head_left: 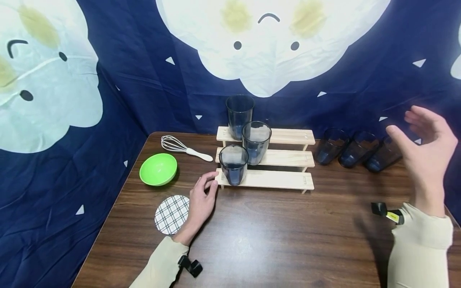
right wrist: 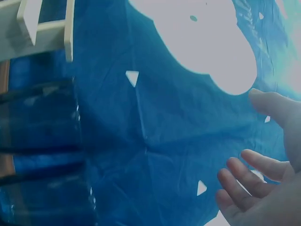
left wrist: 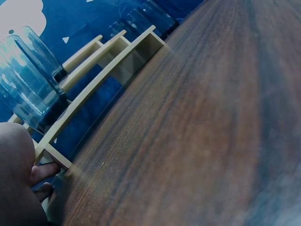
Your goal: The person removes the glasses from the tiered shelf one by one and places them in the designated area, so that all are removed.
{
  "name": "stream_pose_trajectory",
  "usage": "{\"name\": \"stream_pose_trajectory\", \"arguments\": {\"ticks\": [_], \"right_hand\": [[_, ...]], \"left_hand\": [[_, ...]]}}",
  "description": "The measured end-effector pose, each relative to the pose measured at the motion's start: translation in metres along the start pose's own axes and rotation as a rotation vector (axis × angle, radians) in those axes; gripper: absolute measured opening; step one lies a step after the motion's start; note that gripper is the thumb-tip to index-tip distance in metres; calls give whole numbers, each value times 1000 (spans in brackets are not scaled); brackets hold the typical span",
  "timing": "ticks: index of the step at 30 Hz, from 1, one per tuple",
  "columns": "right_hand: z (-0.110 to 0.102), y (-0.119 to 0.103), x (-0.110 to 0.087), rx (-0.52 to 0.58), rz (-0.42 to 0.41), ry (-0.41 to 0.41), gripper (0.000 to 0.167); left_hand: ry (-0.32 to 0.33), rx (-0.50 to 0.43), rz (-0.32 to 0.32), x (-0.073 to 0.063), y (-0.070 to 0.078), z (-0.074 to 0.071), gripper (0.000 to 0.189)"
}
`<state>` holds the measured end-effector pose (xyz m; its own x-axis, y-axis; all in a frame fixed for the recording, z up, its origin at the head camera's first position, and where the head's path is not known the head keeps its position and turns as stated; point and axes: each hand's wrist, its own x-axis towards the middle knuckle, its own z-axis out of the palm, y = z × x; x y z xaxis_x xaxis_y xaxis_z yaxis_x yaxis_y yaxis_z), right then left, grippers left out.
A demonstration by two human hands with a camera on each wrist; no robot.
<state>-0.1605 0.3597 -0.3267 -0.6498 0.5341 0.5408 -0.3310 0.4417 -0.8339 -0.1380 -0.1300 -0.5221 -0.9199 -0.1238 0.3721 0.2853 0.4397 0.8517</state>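
My left hand rests at the left end of a wooden three-step rack, its fingertips right at the end leg of the lowest step. On that step stands a short dark glass. A medium glass is on the middle step and a tall glass on the top one, all toward the left. My right hand is raised at the right with thumb and fingers spread, holding nothing. It partly covers the rightmost of three more dark glasses standing right of the rack.
On the left of the brown wooden table lie a white whisk, a green bowl and a round checked mat, partly behind my left forearm. Dark blue patterned cloth hangs behind and left of the table.
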Motion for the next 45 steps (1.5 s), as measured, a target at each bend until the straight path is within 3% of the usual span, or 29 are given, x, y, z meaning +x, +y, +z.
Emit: {"name": "stream_pose_trajectory", "arguments": {"ticks": [7, 17, 20, 30, 40, 45], "right_hand": [[11, -17, -11, 20, -46, -24, 53], [30, -21, -23, -6, -88, -126, 55], [34, -18, -24, -5, -106, -181, 56], [55, -27, -29, 65, -148, -271, 52], [76, -40, -39, -26, -198, -424, 54], [91, -47, -45, -52, -231, -463, 55]], "left_hand": [[8, 11, 10, 0, -2, 0, 24], [-21, 7, -72, 1, 9, -2, 26], [-14, -6, -62, 1, 16, -3, 26], [11, 4, -8, 0, 9, -2, 25], [20, -2, 22, 0, 3, -1, 24], [9, 19, 7, 0, 7, -3, 24]]}}
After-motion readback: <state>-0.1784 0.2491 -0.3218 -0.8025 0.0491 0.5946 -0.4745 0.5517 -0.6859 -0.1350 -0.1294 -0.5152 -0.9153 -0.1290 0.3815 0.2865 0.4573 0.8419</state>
